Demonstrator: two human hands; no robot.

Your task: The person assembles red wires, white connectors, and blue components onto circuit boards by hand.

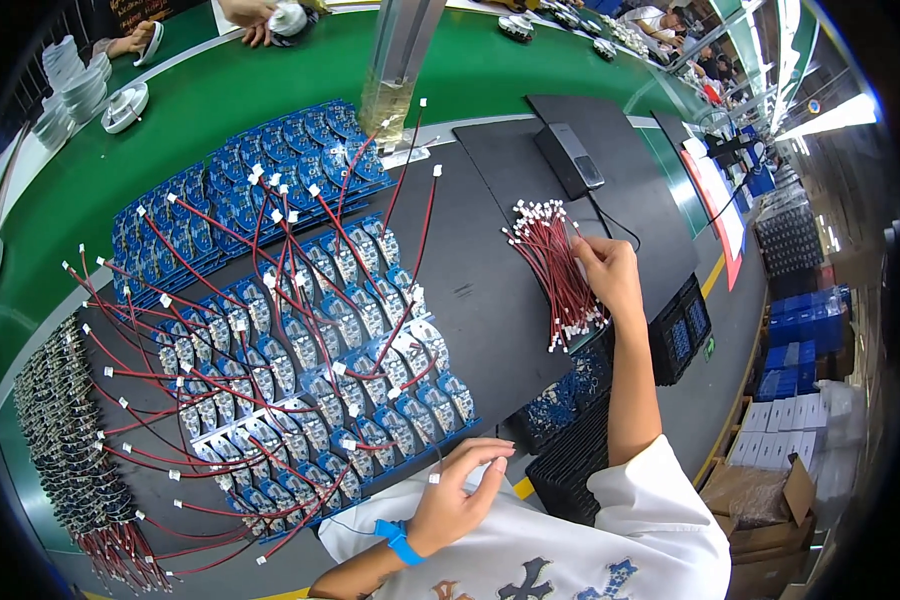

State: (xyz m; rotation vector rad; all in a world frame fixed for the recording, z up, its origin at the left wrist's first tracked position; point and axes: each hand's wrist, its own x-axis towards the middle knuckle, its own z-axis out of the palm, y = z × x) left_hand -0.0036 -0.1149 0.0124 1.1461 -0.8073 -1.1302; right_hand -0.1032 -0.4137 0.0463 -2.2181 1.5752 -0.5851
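Note:
On the black mat, a bundle of short red-and-black cables (555,265) with white plugs at both ends lies right of centre. My right hand (612,275) reaches its right side, thumb and forefinger pinched together on a cable near the upper plugs. Close to the mat's front edge is my left hand (460,498), with fingers stretched out and a blue strap (398,543) on its wrist. It is nearest the lower right corner of the blue circuit board panels (320,440), from which many red and black cables stand up. A small white plug (434,478) shows against this hand.
Stacked blue boards (240,190) lie behind the panels, beside a metal post (400,70). At the left is a pile of wired boards (65,430). A black box-shaped device (568,160) stands behind the cables. Black trays (575,440) sit below the mat. Another person's hand (250,15) works across the green belt.

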